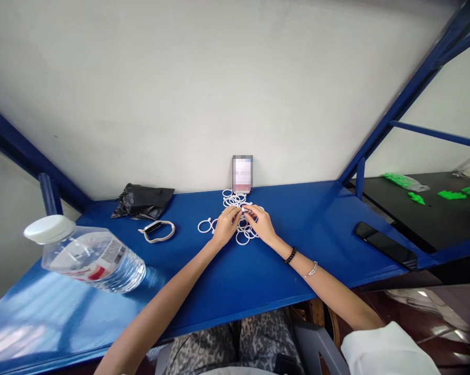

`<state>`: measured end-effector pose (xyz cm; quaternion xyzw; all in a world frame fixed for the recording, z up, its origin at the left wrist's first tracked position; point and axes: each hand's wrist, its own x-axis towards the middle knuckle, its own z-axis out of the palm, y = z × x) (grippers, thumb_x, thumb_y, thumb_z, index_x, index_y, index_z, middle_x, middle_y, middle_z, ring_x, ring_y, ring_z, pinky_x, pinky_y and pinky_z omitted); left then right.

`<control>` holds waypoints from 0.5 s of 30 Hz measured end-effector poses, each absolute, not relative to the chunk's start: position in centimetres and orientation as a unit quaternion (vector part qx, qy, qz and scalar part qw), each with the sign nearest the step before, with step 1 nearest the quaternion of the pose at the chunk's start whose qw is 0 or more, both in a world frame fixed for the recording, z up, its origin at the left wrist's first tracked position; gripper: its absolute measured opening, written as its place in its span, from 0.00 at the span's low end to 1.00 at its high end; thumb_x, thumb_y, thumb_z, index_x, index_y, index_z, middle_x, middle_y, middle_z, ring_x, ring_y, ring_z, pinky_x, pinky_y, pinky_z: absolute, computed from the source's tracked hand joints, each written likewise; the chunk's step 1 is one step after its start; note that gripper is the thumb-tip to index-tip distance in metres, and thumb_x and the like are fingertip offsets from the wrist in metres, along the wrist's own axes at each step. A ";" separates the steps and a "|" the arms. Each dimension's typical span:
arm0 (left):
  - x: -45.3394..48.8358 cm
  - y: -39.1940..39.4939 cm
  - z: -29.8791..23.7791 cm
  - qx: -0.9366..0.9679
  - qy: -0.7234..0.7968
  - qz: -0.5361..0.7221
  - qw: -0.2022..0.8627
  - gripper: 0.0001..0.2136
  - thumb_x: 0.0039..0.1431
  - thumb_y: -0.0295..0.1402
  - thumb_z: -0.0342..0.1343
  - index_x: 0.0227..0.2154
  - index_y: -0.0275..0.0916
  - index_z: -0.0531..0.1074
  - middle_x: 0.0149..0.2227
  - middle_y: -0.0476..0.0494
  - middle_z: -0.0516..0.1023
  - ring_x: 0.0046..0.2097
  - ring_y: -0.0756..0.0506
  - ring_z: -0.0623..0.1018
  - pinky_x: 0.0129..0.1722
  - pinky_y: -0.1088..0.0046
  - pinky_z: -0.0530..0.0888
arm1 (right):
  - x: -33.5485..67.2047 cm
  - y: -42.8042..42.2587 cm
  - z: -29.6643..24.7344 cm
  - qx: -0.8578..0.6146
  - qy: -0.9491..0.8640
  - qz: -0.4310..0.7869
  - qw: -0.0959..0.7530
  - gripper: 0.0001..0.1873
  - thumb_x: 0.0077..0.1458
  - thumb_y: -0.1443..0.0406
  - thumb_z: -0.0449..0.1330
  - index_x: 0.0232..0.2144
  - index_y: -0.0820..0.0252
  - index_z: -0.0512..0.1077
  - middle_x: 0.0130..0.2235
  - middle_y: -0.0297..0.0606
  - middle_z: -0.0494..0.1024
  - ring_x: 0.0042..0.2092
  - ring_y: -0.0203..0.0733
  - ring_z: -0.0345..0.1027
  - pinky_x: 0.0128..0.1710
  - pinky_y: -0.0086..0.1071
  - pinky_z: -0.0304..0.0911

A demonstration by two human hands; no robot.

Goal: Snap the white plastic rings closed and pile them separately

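Observation:
A heap of several white plastic rings (233, 200) lies on the blue table (313, 229) near the wall. My left hand (225, 225) and my right hand (260, 221) meet over the heap, fingertips pinched together on one white ring (243, 211). More rings spread under and around both hands, and a single ring (204, 226) lies just left of my left hand. A bead bracelet and a thin bangle sit on my right wrist.
A small card (243, 174) leans on the wall behind the rings. A smartwatch (157, 230) and a black plastic bag (143, 201) lie to the left, a big water bottle (87, 254) at near left. A dark phone (384, 248) lies at right. Green parts (452, 195) sit on a neighbouring black table.

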<state>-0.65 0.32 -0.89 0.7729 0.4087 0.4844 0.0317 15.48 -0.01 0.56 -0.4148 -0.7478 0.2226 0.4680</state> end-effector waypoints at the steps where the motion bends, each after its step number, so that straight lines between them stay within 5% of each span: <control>1: -0.6 0.3 -0.9 0.773 0.410 0.483 0.035 0.11 0.67 0.35 0.47 0.40 0.38 0.73 0.37 0.41 0.78 0.39 0.46 0.77 0.40 0.69 0.75 | 15.5 0.0 0.6 -0.421 -0.741 0.226 0.472 0.14 0.60 0.62 0.55 0.46 0.56 0.75 0.43 0.41 0.79 0.36 0.41 0.73 0.41 0.37 0.71; 8: -0.6 0.2 -0.8 0.764 0.425 0.483 0.044 0.11 0.67 0.37 0.48 0.39 0.39 0.74 0.34 0.43 0.79 0.34 0.48 0.77 0.35 0.72 0.74 | 15.4 0.0 0.5 -0.441 -0.701 0.286 0.482 0.14 0.59 0.58 0.57 0.41 0.56 0.77 0.29 0.38 0.80 0.26 0.41 0.73 0.30 0.34 0.70; 15: -0.5 0.1 -1.0 0.748 0.462 0.474 0.049 0.14 0.67 0.40 0.48 0.37 0.40 0.76 0.32 0.45 0.80 0.34 0.47 0.78 0.34 0.72 0.72 | 15.4 0.0 0.2 -0.438 -0.689 0.311 0.486 0.15 0.58 0.57 0.57 0.41 0.57 0.77 0.29 0.39 0.80 0.24 0.40 0.72 0.27 0.34 0.69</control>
